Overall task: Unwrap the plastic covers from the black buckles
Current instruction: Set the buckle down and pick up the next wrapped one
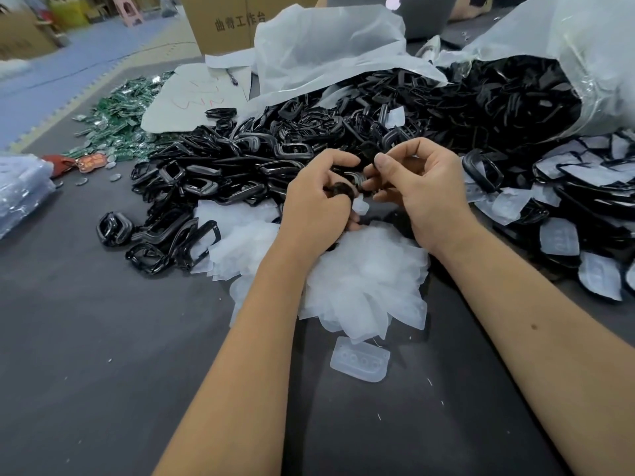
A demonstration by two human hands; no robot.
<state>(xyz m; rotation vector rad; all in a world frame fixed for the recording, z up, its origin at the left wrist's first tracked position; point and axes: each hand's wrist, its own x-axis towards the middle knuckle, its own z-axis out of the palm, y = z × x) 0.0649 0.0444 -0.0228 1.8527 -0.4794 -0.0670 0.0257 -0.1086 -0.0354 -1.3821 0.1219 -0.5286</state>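
Observation:
My left hand and my right hand meet over the middle of the table, both with curled fingers on one black buckle held between them. A scrap of clear plastic cover hangs below my left fingers. Behind the hands lies a big heap of bare black buckles. Under my wrists sits a pile of removed plastic covers. At the right lie buckles still in their covers.
A single loose cover lies near me on the dark table. A large clear bag of buckles opens at the back right. Green packets, white sheets and a cardboard box stand at the back left.

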